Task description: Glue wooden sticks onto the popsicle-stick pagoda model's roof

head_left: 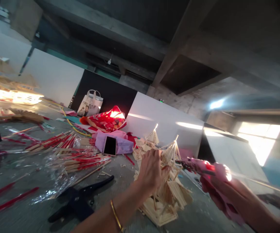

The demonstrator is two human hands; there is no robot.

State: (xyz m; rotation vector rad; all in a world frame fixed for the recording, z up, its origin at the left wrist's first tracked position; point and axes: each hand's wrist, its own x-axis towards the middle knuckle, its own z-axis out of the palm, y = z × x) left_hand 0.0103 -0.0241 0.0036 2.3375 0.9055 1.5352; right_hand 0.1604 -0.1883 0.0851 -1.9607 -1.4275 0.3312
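A model building of pale wooden sticks (pixel 165 200) with pointed roofs stands on the grey table at the lower centre. My left hand (pixel 152 170), below a gold bangle, rests against its upper part with bent fingers; what the fingertips grip is hidden. On the right, my right hand (pixel 224 191) is wrapped round a pink glue gun (pixel 211 167). The dark, messy nozzle of the gun points left and touches or nearly touches the model beside a pointed roof (pixel 172 153).
Dark pliers or a clamp (pixel 79 200) lie at the front left. Bundles of red-tipped sticks (pixel 81 161) and clear plastic wrap spread behind. A phone (pixel 110 145) rests on purple cloth (pixel 125 142). Lit models (pixel 11 92) stand far left, a bag (pixel 90 104) at the back.
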